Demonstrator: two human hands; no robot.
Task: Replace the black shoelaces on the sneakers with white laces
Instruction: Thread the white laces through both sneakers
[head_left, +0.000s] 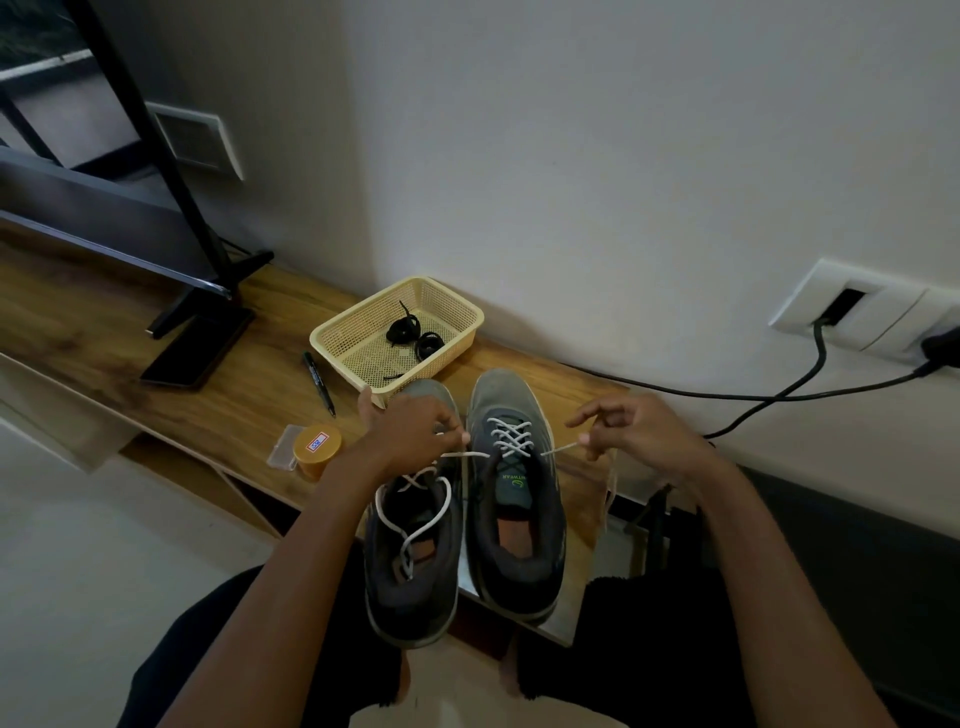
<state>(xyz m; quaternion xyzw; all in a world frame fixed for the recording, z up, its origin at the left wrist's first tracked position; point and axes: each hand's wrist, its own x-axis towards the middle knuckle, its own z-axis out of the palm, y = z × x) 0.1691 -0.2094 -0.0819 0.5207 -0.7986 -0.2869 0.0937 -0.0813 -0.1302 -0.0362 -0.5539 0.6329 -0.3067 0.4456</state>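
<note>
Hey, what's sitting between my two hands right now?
Head view: the right sneaker, its white lace stretched across, lies between the left hand and right hand, each pinching an end.

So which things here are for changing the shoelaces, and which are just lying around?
For the job: left hand and right hand, each pinching an end of the white lace; the sneaker being laced; the other sneaker; the black laces in the basket.

Just lying about: marker pen; orange-lidded jar; small clear box; black cable.
</note>
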